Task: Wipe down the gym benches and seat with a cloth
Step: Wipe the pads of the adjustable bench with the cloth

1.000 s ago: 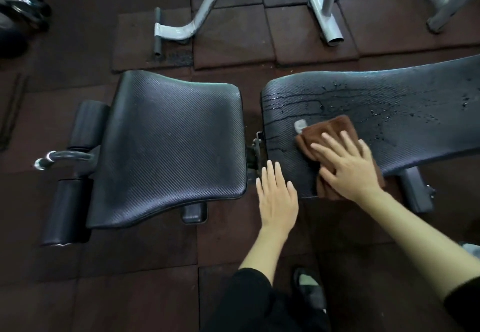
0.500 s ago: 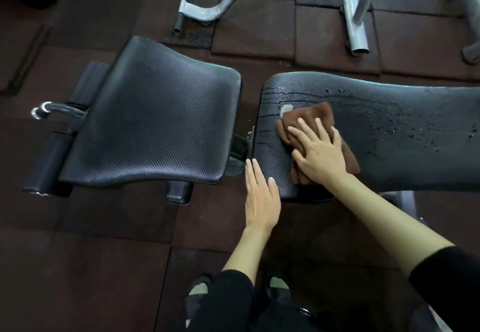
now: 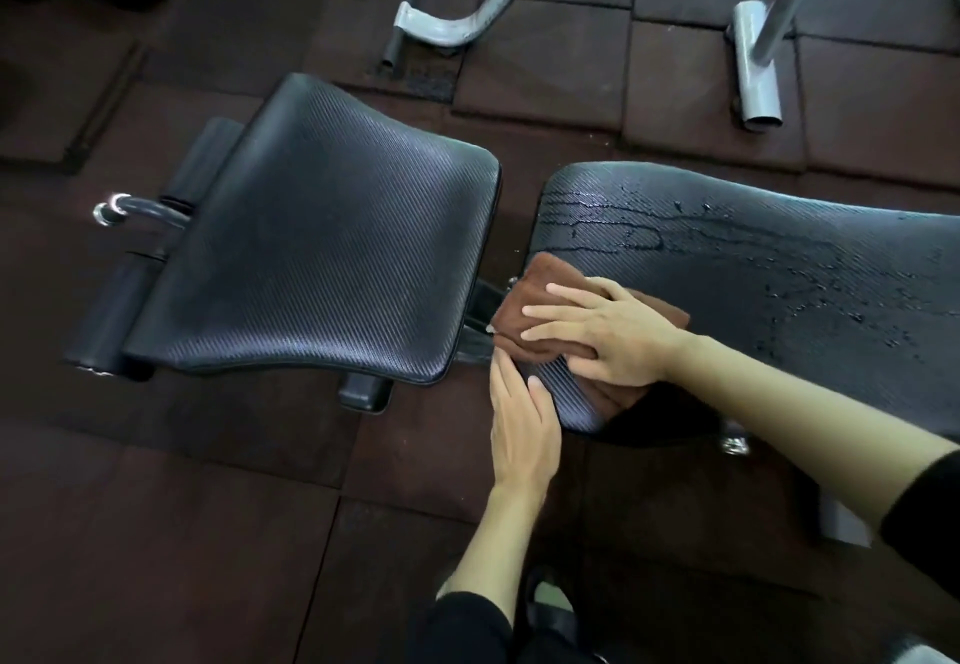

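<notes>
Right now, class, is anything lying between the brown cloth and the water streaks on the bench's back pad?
Nothing visible does. The right hand presses the brown cloth flat on the back pad, and the water streaks sit on bare pad beyond it. The left hand rests at the pad's near edge, outside that path.

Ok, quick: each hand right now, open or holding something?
Left hand: open, fingers straight against the bench pad edge.
Right hand: open, pressing the brown cloth flat onto that pad.
</notes>
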Motion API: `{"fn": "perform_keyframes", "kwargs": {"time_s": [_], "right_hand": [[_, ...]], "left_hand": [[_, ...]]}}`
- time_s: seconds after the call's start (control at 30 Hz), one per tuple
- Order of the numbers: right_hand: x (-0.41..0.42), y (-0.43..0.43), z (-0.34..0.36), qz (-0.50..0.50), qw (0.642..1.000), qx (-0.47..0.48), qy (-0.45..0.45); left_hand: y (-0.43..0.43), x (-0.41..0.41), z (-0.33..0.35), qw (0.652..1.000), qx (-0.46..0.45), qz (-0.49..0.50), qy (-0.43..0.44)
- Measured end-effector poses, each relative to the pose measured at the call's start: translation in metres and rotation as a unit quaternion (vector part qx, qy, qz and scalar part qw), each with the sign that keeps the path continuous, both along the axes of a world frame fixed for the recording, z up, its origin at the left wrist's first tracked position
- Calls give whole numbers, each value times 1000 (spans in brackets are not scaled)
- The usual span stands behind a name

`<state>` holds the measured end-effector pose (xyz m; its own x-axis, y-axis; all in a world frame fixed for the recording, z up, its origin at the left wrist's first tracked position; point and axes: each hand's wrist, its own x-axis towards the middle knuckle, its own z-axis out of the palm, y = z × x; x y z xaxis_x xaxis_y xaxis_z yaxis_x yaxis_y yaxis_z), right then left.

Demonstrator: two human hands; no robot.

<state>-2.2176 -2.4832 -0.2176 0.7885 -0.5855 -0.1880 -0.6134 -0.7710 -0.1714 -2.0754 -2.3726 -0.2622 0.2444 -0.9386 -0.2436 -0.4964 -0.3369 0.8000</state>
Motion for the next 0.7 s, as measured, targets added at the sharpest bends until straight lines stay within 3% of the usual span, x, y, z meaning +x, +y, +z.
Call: {"fn": "perform_keyframes", "kwargs": {"time_s": [0.2, 0.33, 0.57, 0.7], "right_hand": [[21, -83, -2, -146, 989, -12, 18], [32, -82, -8, -189, 982, -18, 12], [27, -14, -9, -76, 997, -20, -8], [16, -26, -9, -49, 999, -9, 7]], "left_hand": [[-4, 3, -1, 999, -26, -25, -18], [-3, 4, 0, 999, -23, -28, -19], [-3, 3, -2, 999, -16, -29, -19], [-6, 2, -4, 998, -16, -38, -55]]}}
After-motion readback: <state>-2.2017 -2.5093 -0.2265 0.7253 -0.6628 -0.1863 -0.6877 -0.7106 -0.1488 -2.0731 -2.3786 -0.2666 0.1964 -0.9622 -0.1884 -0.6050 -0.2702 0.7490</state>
